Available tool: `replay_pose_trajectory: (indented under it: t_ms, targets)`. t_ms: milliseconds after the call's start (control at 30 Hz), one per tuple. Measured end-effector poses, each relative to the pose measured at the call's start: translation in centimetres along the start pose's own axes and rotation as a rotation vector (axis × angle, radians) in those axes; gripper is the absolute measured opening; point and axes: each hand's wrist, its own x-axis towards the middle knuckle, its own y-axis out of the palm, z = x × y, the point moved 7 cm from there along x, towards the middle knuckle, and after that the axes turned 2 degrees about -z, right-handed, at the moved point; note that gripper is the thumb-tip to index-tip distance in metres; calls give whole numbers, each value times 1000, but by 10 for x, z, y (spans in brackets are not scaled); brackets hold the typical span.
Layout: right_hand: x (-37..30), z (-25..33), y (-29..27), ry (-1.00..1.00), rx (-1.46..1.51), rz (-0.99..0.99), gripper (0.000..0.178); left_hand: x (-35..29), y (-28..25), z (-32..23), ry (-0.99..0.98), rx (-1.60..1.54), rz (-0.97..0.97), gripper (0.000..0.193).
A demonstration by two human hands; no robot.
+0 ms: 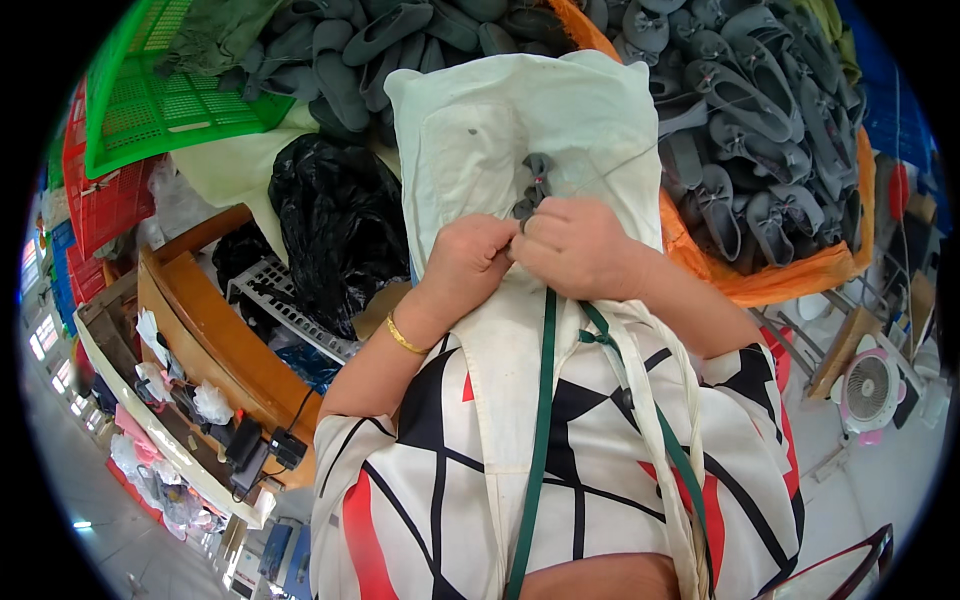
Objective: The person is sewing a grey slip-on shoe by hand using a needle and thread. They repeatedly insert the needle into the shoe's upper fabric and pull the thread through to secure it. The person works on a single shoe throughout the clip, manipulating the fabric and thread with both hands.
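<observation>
Close together over my lap, my left hand point(470, 258) and my right hand point(575, 248) are both closed, fingertips meeting. A small dark grey fabric bow point(537, 172) with a red speck at its middle sticks up from between the fingers. Its lower end disappears into the pinch, where my left fingers appear to grip it. What my right fingertips pinch is hidden. A thin thread point(612, 172) slants up and right from near my right hand. Under the bow lies a white cloth-covered pad point(455, 150).
Grey shoes point(372, 45) are heaped ahead. More, with bows, fill an orange bag point(765, 285) at right. At left are a green crate point(190, 115), a black plastic bag point(335, 220) and a wooden drawer point(215, 330). A small fan point(870, 388) stands at right.
</observation>
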Motion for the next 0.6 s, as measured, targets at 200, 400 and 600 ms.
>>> replay_pose_trajectory:
  t_ms: [200,400,600]
  targets:
    - [-13,-15,-2,695,940,-88,13,7,-9,-1,121,117,-171,24]
    - [-96,-91,-118,930,954,-744,10,5,-26,0,255,428,-204,25]
    - [-352,-177,-372,706,793,-1774,21,7,-40,8,311,512,-215,19]
